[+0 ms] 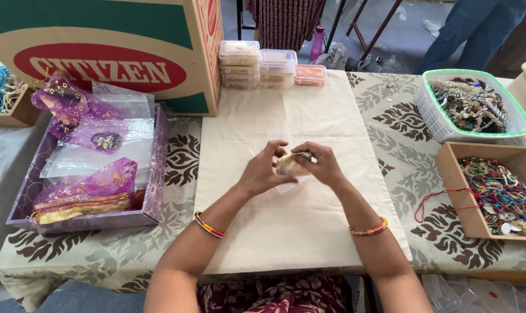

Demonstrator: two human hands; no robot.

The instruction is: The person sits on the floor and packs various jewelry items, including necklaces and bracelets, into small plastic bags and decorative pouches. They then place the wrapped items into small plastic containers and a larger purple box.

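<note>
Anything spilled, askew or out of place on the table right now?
One thing: a red cord trails out of the wooden box of mixed beads on the right and loops onto the patterned tablecloth. Nothing else looks spilled.

Bright, even daylight, soft shadows, sharp focus, slight wide-angle bending at edges.

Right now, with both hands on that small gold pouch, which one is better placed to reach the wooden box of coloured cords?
Likely the right hand. The wooden box sits on the right side of the table, nearer that hand, while the left hand would have to cross over the small pouch.
</note>
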